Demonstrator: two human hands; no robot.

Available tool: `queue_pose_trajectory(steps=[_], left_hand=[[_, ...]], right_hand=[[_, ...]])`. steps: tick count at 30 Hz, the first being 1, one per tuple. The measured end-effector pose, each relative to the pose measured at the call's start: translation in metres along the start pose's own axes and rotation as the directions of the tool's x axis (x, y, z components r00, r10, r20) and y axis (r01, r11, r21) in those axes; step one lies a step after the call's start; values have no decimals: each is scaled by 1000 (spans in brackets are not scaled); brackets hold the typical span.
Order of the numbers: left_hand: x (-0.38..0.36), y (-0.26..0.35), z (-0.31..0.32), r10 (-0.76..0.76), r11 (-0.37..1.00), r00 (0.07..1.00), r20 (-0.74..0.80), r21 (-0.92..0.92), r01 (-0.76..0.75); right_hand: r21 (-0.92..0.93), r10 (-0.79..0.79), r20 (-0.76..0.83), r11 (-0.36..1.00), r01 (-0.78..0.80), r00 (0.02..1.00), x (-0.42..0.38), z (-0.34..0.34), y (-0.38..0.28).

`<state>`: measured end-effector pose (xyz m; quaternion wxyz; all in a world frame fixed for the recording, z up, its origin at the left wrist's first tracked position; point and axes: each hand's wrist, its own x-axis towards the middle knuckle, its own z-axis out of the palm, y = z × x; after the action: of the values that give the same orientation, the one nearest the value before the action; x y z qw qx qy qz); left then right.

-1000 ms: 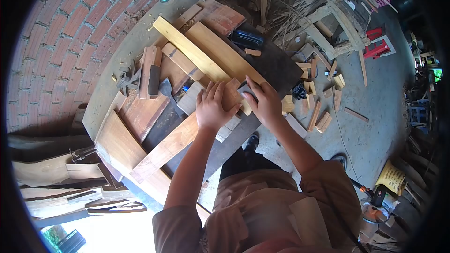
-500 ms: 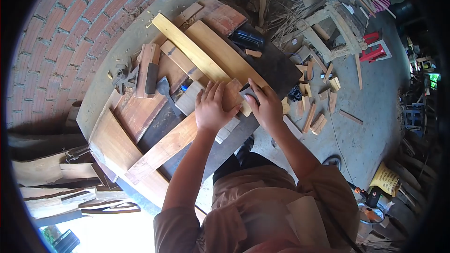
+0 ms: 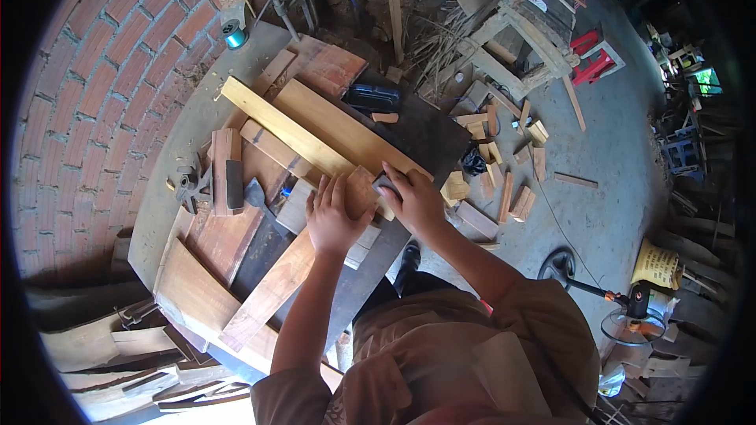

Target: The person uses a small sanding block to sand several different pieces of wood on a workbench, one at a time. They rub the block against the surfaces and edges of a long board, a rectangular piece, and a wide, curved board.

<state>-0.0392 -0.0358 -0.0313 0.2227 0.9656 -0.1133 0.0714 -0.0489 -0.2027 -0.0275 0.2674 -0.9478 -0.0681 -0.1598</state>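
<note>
My left hand rests on a long light-brown board near its upper end, with fingers spread. Beside it, my right hand is closed around a small dark block at that board's end. Just beyond both hands lie a yellowish wooden strip and a wider plank, side by side and slanting across the table. Pale wood pieces show under and beside my left hand. What lies beneath the dark block is partly hidden by my fingers.
The dark worktable also holds a metal trowel-like tool, a block with a dark face, a black case and a teal spool. Wood offcuts and a standing fan are on the right.
The view has shifted, so the table and hands appear lower and further left. My right hand still holds the dark block, and my left hand stays on the board.
</note>
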Motion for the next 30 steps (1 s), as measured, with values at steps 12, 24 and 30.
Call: queue_pose_trajectory(steps=[12,24,30], left_hand=[[1,4,-4,-13,1000,1000,-24,-11,12],[0,-2,4,-6,1000,999,-49,-7,6],[0,-2,8,-13,1000,999,-50,10,13]], right_hand=[[-117,-165,-45,980,159,985,0,-4,-11],[-231,-207,-64,955,187,976,17,11,-26],[-201,-98,-116,977,73,988,29,19,-35]])
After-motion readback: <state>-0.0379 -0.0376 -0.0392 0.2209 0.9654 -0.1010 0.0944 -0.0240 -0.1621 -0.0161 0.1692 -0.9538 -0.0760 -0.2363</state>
